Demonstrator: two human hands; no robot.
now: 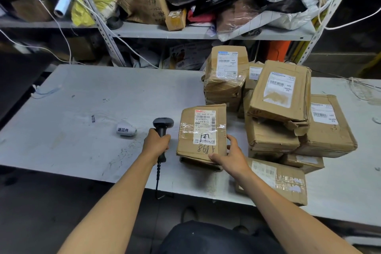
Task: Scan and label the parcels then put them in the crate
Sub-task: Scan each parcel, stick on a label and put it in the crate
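The parcel (202,134) lies label up on the grey surface (82,109), near its front edge, just left of a stack of parcels (278,109). The right hand (231,155) grips the parcel's near right corner, thumb on top; the left hand (157,143) is closed around the handle of the black scanner (162,128), held just left of the parcel. A label roll (126,129) lies on the surface further left.
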